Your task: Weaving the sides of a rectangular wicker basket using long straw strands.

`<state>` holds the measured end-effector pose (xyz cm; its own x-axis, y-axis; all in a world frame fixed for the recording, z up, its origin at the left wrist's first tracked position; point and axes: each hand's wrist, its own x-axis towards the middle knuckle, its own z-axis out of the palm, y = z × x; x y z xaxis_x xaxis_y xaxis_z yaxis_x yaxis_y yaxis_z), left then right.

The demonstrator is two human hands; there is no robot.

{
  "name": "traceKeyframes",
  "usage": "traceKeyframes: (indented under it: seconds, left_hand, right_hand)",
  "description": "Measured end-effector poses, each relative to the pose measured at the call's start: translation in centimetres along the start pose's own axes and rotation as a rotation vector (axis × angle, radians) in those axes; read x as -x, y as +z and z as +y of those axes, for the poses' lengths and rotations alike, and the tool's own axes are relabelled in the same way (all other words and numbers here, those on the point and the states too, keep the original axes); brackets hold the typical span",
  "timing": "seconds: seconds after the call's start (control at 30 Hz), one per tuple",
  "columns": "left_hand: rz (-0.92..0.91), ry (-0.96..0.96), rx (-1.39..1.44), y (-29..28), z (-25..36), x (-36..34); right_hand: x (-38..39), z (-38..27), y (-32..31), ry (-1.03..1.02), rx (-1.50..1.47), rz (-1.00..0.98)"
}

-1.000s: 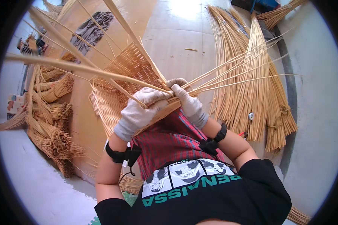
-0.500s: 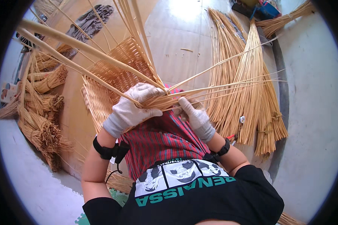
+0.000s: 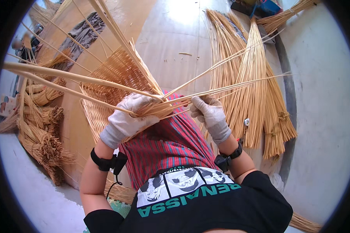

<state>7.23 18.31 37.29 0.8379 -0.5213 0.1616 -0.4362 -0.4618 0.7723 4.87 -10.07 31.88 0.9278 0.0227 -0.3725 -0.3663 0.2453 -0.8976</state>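
Head view of a seated weaver at a partly woven, pale straw-coloured wicker panel (image 3: 112, 77), which lies across the lap on a red striped cloth (image 3: 167, 143) and slopes away toward the upper left.

The left hand (image 3: 128, 116), in a grey-white knitted work glove, lies palm-down over the panel's near edge. Its fingers are curled shut around a gathered cluster of thin tan cane strands (image 3: 159, 108), which it presses against the weave.

The right hand (image 3: 208, 112), gloved alike, sits just beside the left, on the far side of the same cluster. Its fingers are bent and pinch the near ends of several long loose canes (image 3: 229, 87); how tight the pinch is cannot be told.

Spatial relation: the loose canes run with their long axis from the right fingertips up and away to the right, fanning out over the floor. Two thick pale stakes (image 3: 66, 77) leave the left hand the opposite way, toward the left rim. The working point lies between the two hands, slightly nearer the left one.

Surroundings: a sheaf of long straw-yellow reeds (image 3: 256, 77) lies on the concrete floor (image 3: 322, 116) at right; tied bundles of darker reed (image 3: 39, 132) lie at left. A black wrist strap (image 3: 103, 161) sits on each forearm.
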Motion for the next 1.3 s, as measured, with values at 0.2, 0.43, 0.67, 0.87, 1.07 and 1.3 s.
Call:
traceKeyframes:
  seconds: [0.2,0.43,0.67,0.87,1.07,1.3]
  left_hand:
    - [0.011,0.042,0.006,-0.1,0.2,-0.2]
    - [0.059,-0.132,0.211,1.7,0.7,-0.1]
    - [0.268,-0.269,0.285,4.3,2.6,-0.7]
    - [0.377,-0.220,0.338,4.9,2.1,-0.3]
    - [0.397,-0.261,0.280,5.8,0.5,-0.6]
    - [0.409,-0.272,0.341,5.5,1.7,-1.2]
  right_hand:
    - [2.8,-2.9,0.4,-0.025,0.037,-0.089]
    - [-2.4,-5.4,1.1,-0.738,1.150,0.084]
    - [-2.9,-4.5,2.6,-0.762,1.198,0.114]
    - [-0.7,-6.8,-1.8,-1.029,1.099,0.164]
    - [0.8,-8.4,-2.5,-1.131,1.417,0.155]
    - [4.6,-11.7,1.2,-1.602,1.841,0.004]
